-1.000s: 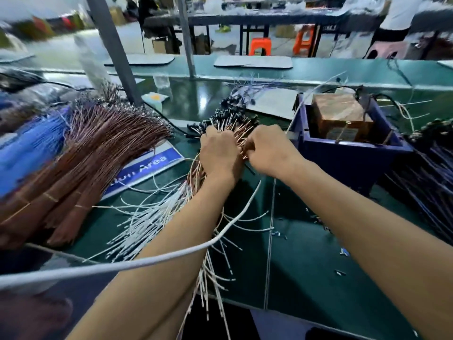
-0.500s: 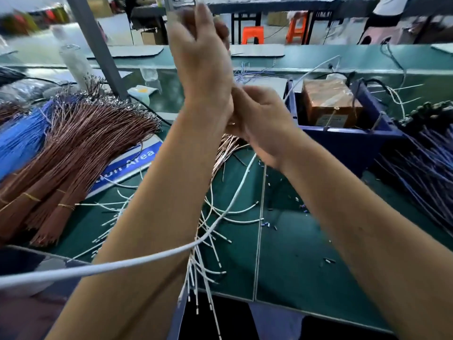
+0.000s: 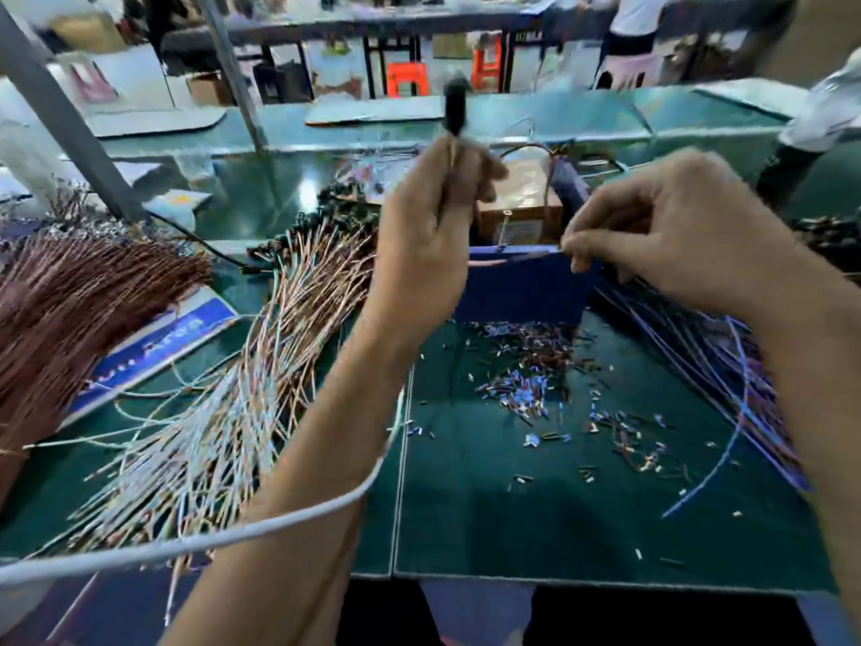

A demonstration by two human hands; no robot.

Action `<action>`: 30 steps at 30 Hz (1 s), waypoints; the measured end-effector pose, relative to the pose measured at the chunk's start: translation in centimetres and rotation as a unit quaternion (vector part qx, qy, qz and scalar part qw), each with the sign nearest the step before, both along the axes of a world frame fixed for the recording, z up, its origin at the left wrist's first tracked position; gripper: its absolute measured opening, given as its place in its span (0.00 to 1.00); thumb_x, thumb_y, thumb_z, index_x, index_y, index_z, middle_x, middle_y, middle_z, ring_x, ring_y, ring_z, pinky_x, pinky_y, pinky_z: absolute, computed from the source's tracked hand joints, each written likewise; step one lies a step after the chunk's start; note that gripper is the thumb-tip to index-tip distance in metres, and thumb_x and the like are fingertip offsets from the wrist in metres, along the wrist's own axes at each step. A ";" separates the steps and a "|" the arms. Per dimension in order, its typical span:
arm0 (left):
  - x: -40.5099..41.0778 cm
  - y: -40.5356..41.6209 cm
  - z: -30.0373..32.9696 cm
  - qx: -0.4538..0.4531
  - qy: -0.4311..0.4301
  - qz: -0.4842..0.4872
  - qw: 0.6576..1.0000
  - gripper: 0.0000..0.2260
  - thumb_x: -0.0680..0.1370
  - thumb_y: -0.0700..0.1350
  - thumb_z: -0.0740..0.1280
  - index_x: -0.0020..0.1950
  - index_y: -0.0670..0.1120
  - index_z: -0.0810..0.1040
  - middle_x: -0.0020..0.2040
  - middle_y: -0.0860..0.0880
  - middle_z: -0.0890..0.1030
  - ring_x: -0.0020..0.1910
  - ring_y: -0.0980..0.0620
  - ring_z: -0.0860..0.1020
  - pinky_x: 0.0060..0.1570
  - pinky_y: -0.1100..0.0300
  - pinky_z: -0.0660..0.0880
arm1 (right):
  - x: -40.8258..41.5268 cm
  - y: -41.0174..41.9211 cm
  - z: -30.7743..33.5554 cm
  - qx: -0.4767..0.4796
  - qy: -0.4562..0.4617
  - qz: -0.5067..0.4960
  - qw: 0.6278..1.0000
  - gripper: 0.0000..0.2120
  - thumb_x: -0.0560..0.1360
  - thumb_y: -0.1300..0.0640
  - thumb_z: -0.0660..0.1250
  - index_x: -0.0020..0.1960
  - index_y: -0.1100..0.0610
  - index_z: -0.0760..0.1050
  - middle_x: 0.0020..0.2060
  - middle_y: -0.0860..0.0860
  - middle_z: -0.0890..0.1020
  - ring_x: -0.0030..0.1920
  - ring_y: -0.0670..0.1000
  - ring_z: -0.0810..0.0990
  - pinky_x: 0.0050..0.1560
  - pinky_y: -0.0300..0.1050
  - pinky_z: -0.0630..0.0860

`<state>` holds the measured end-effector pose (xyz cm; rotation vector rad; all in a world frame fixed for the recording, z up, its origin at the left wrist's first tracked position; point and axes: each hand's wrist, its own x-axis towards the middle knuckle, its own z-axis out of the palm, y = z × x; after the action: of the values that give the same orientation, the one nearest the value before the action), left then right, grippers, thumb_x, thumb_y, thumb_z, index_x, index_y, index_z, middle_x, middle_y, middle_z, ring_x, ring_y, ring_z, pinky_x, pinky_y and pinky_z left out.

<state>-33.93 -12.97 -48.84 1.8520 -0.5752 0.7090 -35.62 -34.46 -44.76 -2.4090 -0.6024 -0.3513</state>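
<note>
My left hand (image 3: 433, 230) is raised over the green mat (image 3: 512, 505) and grips a thin wire whose black connector (image 3: 454, 107) sticks up above my fingers. My right hand (image 3: 671, 235) is level with it on the right, fingertips pinched together on a thin wire end by the blue bin (image 3: 522, 286). A fanned pile of pink and white wires with black connectors (image 3: 261, 375) lies below my left forearm.
Brown wire bundles (image 3: 70, 310) lie at far left on a blue sign (image 3: 153, 347). Blue wires (image 3: 727, 366) spread at right. Small cut wire scraps (image 3: 536, 375) litter the mat before the bin, which holds a cardboard box (image 3: 522, 216). A white cable (image 3: 233, 538) crosses my left arm.
My left hand rose from the wire pile with one wire and now sits lower again. My right hand moved right, away from the left, toward the bin. The view shifted right.
</note>
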 end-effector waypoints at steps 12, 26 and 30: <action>0.1 -2.0 -7.7 0.231 0.070 -0.059 0.969 0.05 0.79 0.37 0.72 0.43 0.40 0.80 0.34 0.52 0.76 0.34 0.53 0.70 0.36 0.58 0.63 | 0.0 -1.0 -9.4 -0.029 -0.030 -0.018 0.999 0.00 0.81 0.60 0.69 0.51 0.56 0.79 0.39 0.46 0.80 0.41 0.52 0.78 0.42 0.51 0.72; 0.7 -1.5 -10.5 0.131 0.149 -0.088 0.976 0.08 0.77 0.41 0.72 0.38 0.43 0.84 0.32 0.51 0.83 0.32 0.51 0.79 0.37 0.55 0.76 | 0.1 -1.5 -12.1 0.058 0.013 -0.034 0.998 0.04 0.82 0.60 0.68 0.49 0.55 0.79 0.38 0.47 0.82 0.40 0.46 0.80 0.43 0.43 0.75; 0.9 -0.6 -10.6 0.083 0.196 -0.071 0.975 0.11 0.77 0.36 0.73 0.39 0.49 0.83 0.31 0.55 0.82 0.30 0.63 0.76 0.37 0.68 0.72 | 0.2 -2.7 -12.0 0.112 -0.003 -0.095 0.989 0.03 0.81 0.59 0.69 0.49 0.54 0.78 0.39 0.46 0.82 0.36 0.44 0.79 0.40 0.40 0.75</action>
<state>-33.01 -13.55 -59.41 2.0126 -0.5119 0.1944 -35.46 -37.18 -56.76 -2.2518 -0.3166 -0.4801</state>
